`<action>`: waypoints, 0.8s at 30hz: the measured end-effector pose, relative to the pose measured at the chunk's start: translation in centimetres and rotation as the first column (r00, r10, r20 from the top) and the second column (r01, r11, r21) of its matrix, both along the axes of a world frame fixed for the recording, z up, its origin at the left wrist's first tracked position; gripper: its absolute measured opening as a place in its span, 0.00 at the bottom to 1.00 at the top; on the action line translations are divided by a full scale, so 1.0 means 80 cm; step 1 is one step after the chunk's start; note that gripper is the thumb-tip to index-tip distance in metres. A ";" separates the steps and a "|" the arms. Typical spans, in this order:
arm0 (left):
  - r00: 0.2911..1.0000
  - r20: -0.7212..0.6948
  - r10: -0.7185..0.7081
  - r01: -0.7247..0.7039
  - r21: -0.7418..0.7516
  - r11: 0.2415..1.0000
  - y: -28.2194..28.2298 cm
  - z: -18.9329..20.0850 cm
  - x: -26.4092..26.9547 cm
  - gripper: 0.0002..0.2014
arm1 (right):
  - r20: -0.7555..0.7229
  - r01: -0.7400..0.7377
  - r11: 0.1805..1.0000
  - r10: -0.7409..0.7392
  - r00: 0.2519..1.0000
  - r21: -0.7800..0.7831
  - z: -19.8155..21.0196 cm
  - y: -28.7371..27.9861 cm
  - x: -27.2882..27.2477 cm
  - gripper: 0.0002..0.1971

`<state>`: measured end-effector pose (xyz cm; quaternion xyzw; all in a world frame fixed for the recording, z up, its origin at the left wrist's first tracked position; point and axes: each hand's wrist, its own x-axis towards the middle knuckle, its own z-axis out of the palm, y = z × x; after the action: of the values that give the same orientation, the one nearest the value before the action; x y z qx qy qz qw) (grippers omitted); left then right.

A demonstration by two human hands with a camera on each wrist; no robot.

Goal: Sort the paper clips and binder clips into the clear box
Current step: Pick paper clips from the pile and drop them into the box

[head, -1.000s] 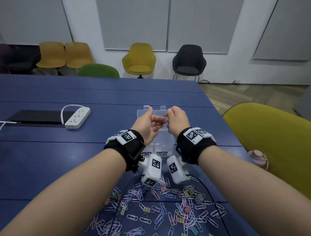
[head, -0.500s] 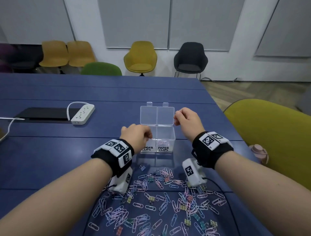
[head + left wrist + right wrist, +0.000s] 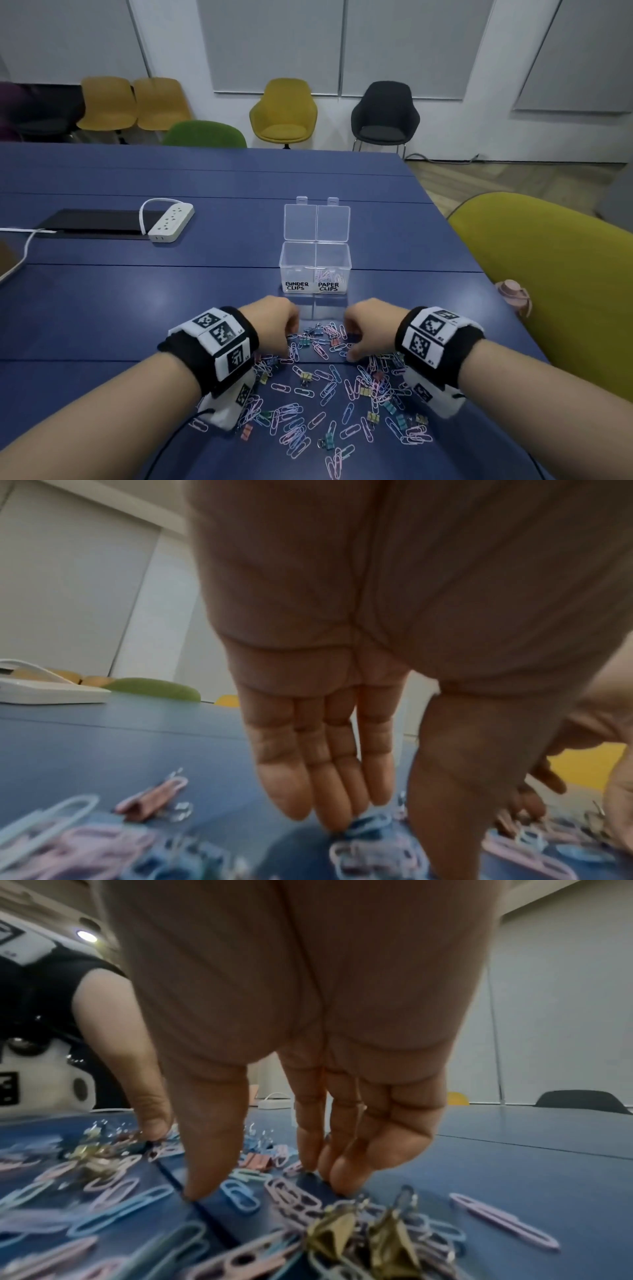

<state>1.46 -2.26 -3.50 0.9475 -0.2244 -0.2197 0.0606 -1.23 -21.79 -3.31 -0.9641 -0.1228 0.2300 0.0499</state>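
Observation:
The clear box (image 3: 315,265) stands mid-table with both lids laid back, its front labelled BINDER CLIPS on the left and PAPER CLIPS on the right. A few pink paper clips (image 3: 326,275) lie in the right compartment; the left one looks empty. A loose pile of pastel paper clips and binder clips (image 3: 329,383) covers the blue table in front of me. My left hand (image 3: 286,330) (image 3: 383,840) points straight fingers (image 3: 325,777) down onto a blue clip (image 3: 363,829). My right hand (image 3: 356,337) (image 3: 270,1191) stands on thumb and fingertips (image 3: 342,1175) over a pink binder clip (image 3: 257,1161), holding nothing.
A white power strip (image 3: 171,222) and a black flat pad (image 3: 92,224) lie at the far left. A pink bottle (image 3: 513,294) sits by the table's right edge, beside a yellow-green chair (image 3: 555,274). More chairs stand along the far wall.
Both hands have come down and back from above the box to the far edge of the clip pile. Their fingers were curled before and now reach down straight.

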 end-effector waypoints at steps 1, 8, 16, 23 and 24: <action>1.000 0.008 0.009 -0.009 0.008 1.000 0.001 -0.003 -0.001 0.13 | 0.008 -0.011 1.000 0.011 1.000 -0.015 -0.002 0.004 -0.002 0.22; 0.999 0.003 0.054 -0.054 -0.026 0.998 -0.005 -0.009 -0.009 0.11 | 0.049 -0.010 0.999 0.012 0.999 -0.039 -0.010 0.023 -0.015 0.09; 0.999 0.019 0.034 -0.035 0.043 0.998 -0.015 -0.004 -0.027 0.08 | 0.061 -0.033 0.997 0.037 0.997 -0.073 -0.003 0.027 -0.032 0.09; 0.996 0.027 0.091 -0.091 0.020 0.996 -0.011 -0.004 -0.031 0.11 | 0.057 0.017 1.000 -0.018 0.998 0.016 -0.011 0.020 -0.038 0.06; 0.993 0.029 0.115 -0.114 -0.040 0.993 -0.006 -0.002 -0.029 0.08 | 0.064 0.035 0.995 -0.041 0.997 0.095 -0.009 0.014 -0.039 0.04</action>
<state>-0.89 -2.77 -3.70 0.9608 -0.1746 -0.1966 0.0875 -4.32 -20.65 -4.01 -0.9700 -0.1168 0.1910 0.0952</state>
